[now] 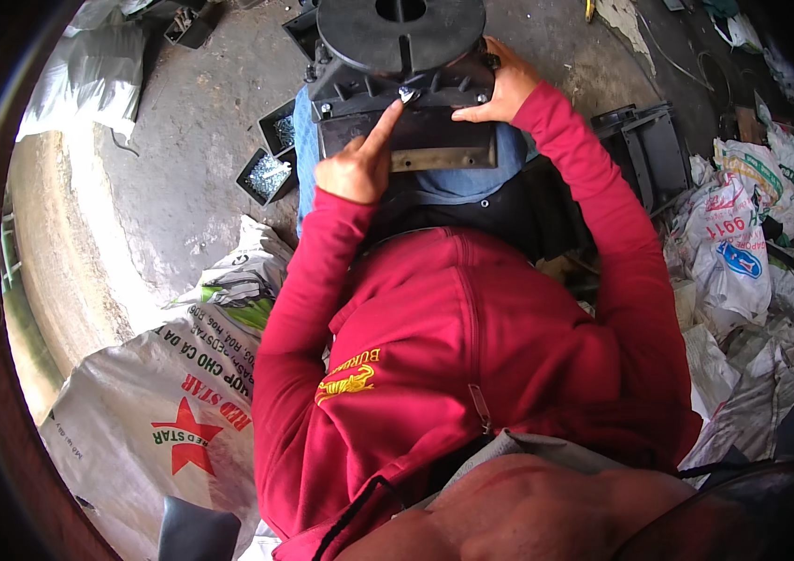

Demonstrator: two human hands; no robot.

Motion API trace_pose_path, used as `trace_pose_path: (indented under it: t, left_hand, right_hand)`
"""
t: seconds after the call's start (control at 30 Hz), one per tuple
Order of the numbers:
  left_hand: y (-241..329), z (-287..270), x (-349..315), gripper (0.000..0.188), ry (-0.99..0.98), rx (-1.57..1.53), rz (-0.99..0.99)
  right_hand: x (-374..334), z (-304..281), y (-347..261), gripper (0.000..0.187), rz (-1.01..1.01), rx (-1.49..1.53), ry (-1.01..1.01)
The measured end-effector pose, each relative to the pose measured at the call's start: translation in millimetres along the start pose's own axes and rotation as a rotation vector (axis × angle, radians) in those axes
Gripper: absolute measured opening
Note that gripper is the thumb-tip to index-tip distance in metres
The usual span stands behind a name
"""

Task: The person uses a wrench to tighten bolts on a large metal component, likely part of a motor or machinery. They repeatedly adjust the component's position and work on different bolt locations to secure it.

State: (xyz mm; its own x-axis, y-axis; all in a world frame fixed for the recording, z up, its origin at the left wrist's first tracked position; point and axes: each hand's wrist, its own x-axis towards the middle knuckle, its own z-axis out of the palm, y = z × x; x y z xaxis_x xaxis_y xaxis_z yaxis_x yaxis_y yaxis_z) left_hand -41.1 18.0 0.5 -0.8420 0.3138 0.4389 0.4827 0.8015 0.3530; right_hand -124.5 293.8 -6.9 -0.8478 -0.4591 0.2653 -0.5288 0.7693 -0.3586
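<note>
A black plastic housing with a round slotted disc [401, 42] on it rests across my lap. My left hand [355, 168] has its index finger stretched out, its tip touching a small shiny metal piece [407, 94], perhaps a bolt head, at the middle of the housing's near side. The other left fingers are curled in and hold nothing that I can see. My right hand [512, 84] grips the housing's right edge, thumb on the near face and fingers partly hidden behind. A flat black panel [439, 136] with a lighter strip lies on the near side, toward me.
Two small black bins [266, 175] of metal screws stand on the floor left of my leg. Another bin [193, 26] lies far left. Black plastic parts [644, 150] are stacked at right, beside crumpled white sacks [729, 224]. A large printed sack [163, 402] lies near left.
</note>
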Motion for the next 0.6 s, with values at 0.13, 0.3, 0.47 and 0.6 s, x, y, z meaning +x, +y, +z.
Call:
trace_pose_path:
  t: [0.13,0.3,0.47,0.6]
  left_hand:
    - [15,-27,9,0.060,0.001,-0.094,0.052]
    - [2,-34,22,0.059,0.198,-0.254,0.069]
    - [-11,-18,12,0.057,0.018,-0.078,0.038]
    - [-1,-34,20,0.061,0.137,-0.177,0.083]
  right_hand:
    - [-1,-9,-4,0.106,0.123,0.101,-0.038]
    - [-5,-2,2,0.100,0.019,0.013,-0.017]
    - [-3,-6,-4,0.086,-0.024,0.133,-0.055]
    - [-3,-7,1,0.092,-0.004,-0.057,-0.044]
